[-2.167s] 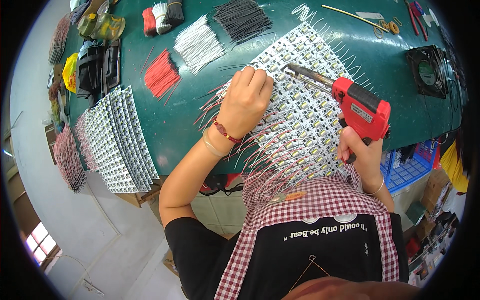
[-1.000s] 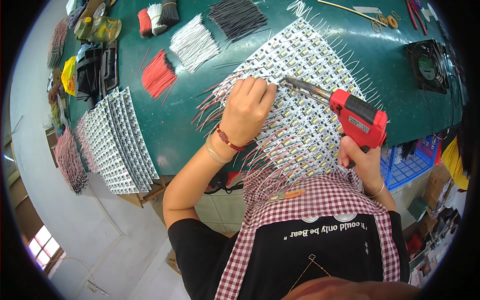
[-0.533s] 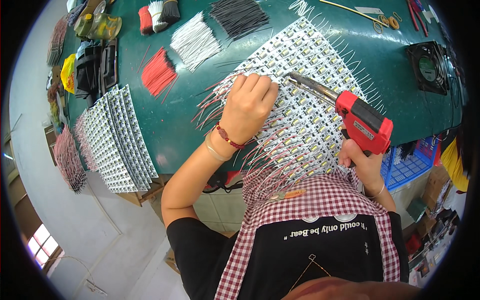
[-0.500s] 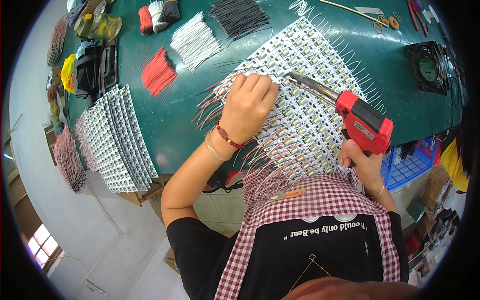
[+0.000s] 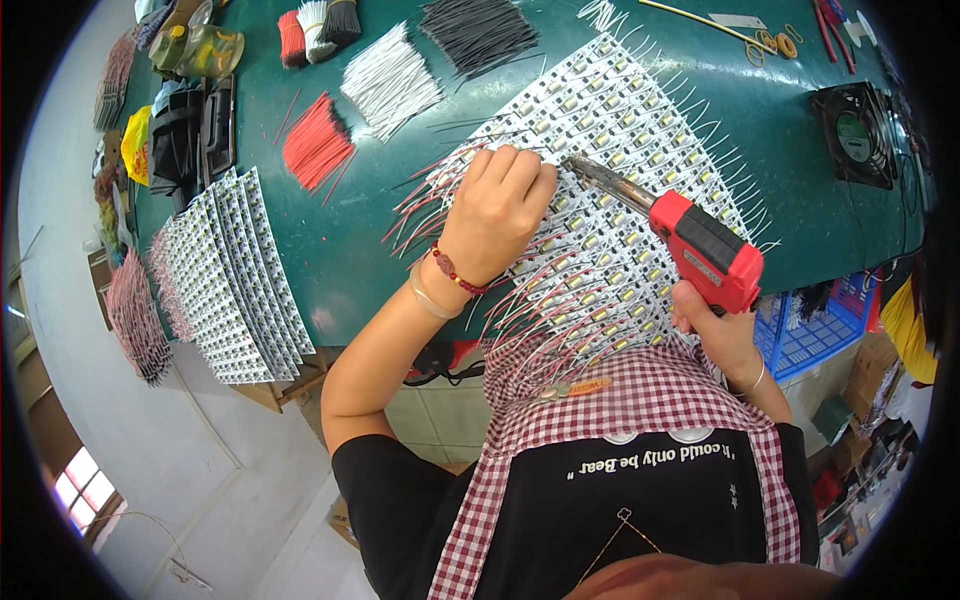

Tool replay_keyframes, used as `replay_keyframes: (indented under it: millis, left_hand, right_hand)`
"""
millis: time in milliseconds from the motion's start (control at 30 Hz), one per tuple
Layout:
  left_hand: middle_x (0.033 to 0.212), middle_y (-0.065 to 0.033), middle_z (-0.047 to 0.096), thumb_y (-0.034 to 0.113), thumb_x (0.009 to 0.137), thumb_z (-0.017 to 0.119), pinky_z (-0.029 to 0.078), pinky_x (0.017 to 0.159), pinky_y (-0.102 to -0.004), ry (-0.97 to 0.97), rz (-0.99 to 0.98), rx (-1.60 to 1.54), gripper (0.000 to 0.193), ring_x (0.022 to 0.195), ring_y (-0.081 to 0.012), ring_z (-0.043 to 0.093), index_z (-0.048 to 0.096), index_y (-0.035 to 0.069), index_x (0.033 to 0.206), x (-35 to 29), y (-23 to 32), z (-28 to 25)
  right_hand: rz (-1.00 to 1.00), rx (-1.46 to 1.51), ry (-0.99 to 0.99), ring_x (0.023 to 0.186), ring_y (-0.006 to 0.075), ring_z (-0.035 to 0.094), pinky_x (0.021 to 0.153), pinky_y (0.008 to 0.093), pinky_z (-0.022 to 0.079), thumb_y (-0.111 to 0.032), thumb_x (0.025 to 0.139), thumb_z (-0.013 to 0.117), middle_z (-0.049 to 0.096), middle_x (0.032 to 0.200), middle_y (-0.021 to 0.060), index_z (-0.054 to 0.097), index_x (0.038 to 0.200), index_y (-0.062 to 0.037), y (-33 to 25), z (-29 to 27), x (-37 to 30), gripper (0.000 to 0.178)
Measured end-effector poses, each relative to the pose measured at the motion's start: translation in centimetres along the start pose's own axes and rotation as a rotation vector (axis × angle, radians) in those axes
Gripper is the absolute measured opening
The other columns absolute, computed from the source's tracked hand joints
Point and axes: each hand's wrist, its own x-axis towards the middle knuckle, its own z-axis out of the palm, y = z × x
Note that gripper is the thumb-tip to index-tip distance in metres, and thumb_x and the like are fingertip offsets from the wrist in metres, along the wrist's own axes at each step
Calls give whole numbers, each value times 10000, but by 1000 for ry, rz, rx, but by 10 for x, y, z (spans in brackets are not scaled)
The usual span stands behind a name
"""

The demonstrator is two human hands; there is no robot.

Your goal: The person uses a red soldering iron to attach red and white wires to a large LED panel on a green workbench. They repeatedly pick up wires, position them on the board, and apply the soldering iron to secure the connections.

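A white panel of LED circuit boards (image 5: 620, 130) lies slantwise on the green table, with red, white and black wires along its edges. My left hand (image 5: 505, 200) rests over its left part, fingers bent and pinched together. Whatever is between those fingertips is hidden; thin wires (image 5: 415, 205) stick out beside the hand. My right hand (image 5: 715, 325) is wrapped round the handle of a red and black soldering gun (image 5: 705, 250). The gun's metal tip points left, at the board just right of my left fingertips.
Bundles of red wires (image 5: 318, 142), white wires (image 5: 392, 82) and black wires (image 5: 478, 35) lie beyond the panel. Stacked LED panels (image 5: 235, 280) stand at the left edge. A black fan (image 5: 855, 135) is at the right, above a blue basket (image 5: 820, 335). Scissors (image 5: 760, 45) lie at the back.
The soldering gun has shifted left and slightly up, its tip now closer to my left fingertips. My right hand moved with it. My left hand stays nearly in place.
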Motion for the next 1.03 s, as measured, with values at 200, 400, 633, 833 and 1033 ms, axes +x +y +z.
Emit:
replay_keyframes:
  millis: [200,400,633,833,1033]
  left_hand:
    - [757,-73,469,2,700,608,409,660,-340,-7,-2,-6,216,716,-232,497,655,6,910,0,0,-2]
    - [758,-68,477,14,699,610,411,667,-343,-2,19,24,210,729,-226,509,654,19,903,0,-1,0]
    - [755,-38,488,36,692,618,401,662,-327,8,27,115,209,723,-207,517,662,49,895,3,-2,-5]
    - [757,-41,485,14,677,621,393,658,-329,18,-27,22,236,714,-207,498,675,43,905,5,13,-13]
    - [768,-53,485,0,676,612,394,656,-335,0,-24,-58,258,724,-213,492,683,30,922,-2,14,-1]
  right_hand:
    - [-41,-25,-11,577,62,551,515,231,458,-77,854,717,616,778,8,601,1055,-14,4,-3,-1,241]
    - [30,120,52,587,79,564,521,239,468,-73,873,692,611,752,24,595,1000,-8,-4,-2,-4,173]
    - [-7,155,-27,583,103,579,542,254,481,-134,922,645,608,735,35,588,995,-1,-1,-8,-6,162]
    - [16,144,-3,591,96,577,535,249,474,-133,906,673,606,726,36,588,1002,-1,5,-11,-14,184]
    - [39,125,7,587,92,570,528,242,467,-105,892,684,605,730,32,577,1050,-4,11,-11,-19,215]
